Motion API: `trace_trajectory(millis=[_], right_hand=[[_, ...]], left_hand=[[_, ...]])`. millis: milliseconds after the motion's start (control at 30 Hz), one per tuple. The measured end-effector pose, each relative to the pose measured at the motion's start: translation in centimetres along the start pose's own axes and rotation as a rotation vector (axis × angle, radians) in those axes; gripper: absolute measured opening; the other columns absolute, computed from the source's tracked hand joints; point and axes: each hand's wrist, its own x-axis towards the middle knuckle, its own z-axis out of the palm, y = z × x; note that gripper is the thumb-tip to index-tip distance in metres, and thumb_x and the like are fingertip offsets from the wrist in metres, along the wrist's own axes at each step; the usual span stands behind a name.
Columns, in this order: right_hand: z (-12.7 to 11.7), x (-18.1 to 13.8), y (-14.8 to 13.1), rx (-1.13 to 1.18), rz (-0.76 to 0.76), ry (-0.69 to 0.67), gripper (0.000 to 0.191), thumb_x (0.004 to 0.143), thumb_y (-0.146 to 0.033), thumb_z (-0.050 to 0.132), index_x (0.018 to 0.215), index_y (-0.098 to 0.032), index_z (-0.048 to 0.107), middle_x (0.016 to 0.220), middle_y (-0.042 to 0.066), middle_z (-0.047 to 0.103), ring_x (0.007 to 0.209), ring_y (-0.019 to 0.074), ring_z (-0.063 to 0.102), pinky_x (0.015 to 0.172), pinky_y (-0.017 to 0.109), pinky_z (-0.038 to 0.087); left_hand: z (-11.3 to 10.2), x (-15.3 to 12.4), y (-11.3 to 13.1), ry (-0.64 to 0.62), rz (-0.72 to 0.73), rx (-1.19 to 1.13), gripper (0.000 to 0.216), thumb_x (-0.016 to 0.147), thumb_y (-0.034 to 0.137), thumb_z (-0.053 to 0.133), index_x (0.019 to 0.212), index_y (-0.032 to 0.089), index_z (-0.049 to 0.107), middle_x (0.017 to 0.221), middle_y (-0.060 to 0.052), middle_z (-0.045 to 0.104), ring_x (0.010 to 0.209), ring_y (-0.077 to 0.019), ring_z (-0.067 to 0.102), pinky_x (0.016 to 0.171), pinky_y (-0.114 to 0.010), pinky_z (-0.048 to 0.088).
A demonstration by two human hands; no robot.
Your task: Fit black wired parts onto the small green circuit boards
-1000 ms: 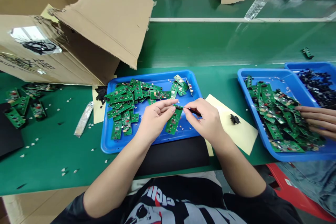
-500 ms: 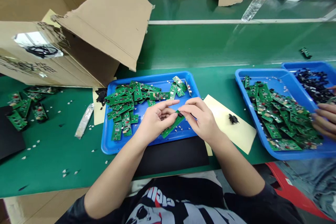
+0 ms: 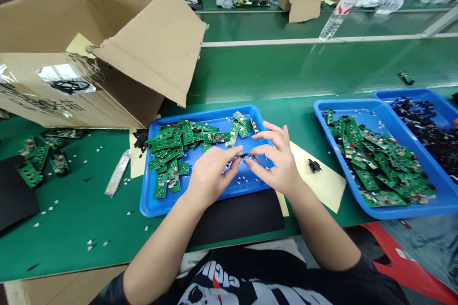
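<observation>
Over blue tray (image 3: 150, 205), left hand (image 3: 209, 176), right hand (image 3: 282, 164) pinching small dark part (image 3: 246, 156), mostly hidden

Blue tray (image 3: 150, 202) under both hands, green boards (image 3: 168, 145) w/ small black and white parts heaped just beyond the left hand (image 3: 209, 174). Pale yellow sheet (image 3: 327, 183) w/ black bit (image 3: 314, 166) beside the right hand (image 3: 282, 162). Black mat (image 3: 236, 217) below wrists. Green bench (image 3: 71, 219), brown cardboard box (image 3: 107, 52) far left.
</observation>
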Motion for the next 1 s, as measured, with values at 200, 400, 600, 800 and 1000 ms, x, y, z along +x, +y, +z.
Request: trace_trajectory(millis=[200,400,600,800,1000], right_hand=[[0.10,-0.15,-0.26,0.339,0.146,-0.066,0.012,0.082,-0.034,0.062,0.081,-0.023,0.059,0.091,0.004,0.069,0.096,0.0228,0.065,0.108,0.052,0.030],[0.25,-0.13,-0.91,0.578,0.353,-0.034,0.011,0.087,-0.027,0.056,0.080,-0.020,0.062,0.087,0.004,0.071,0.085,0.0177,0.067,0.080,0.033,0.053],[-0.25,0.04,-0.70,0.522,0.262,-0.049,0.010,0.088,-0.023,0.056,0.083,-0.019,0.063,0.091,0.005,0.072,0.086,0.0168,0.068,0.077,0.031,0.056],[-0.45,0.30,-0.26,0.160,-0.184,0.011,0.007,0.086,-0.017,0.058,0.084,-0.019,0.065,0.082,0.005,0.071,0.080,0.0167,0.067,0.088,0.040,0.053],[-0.69,0.24,-0.54,0.029,-0.312,0.041,0.012,0.083,-0.013,0.062,0.089,-0.023,0.068,0.076,0.001,0.069,0.068,0.0141,0.064,0.091,0.042,0.050]], left_hand=[[0.04,0.25,0.16,0.020,-0.048,-0.103,0.010,0.081,0.012,0.062,0.089,0.019,0.062,0.082,-0.003,0.070,0.075,-0.0126,0.065,0.071,-0.027,0.051],[0.53,0.09,0.48,-0.038,-0.190,-0.223,0.010,0.082,0.011,0.055,0.087,0.019,0.055,0.083,-0.004,0.062,0.080,-0.0134,0.062,0.062,-0.022,0.052],[0.62,-0.01,0.41,-0.185,-0.437,-0.536,0.015,0.082,0.021,0.061,0.095,0.019,0.053,0.096,-0.007,0.062,0.083,-0.0146,0.064,0.073,-0.027,0.056],[0.36,0.04,-0.12,-0.114,-0.498,-0.431,0.031,0.078,0.032,0.068,0.106,0.020,0.061,0.096,-0.006,0.064,0.088,-0.0169,0.063,0.079,-0.031,0.056],[0.12,0.00,-0.24,0.130,-0.383,-0.344,0.025,0.078,0.028,0.069,0.100,0.019,0.061,0.094,-0.007,0.063,0.089,-0.0181,0.064,0.076,-0.031,0.057]])
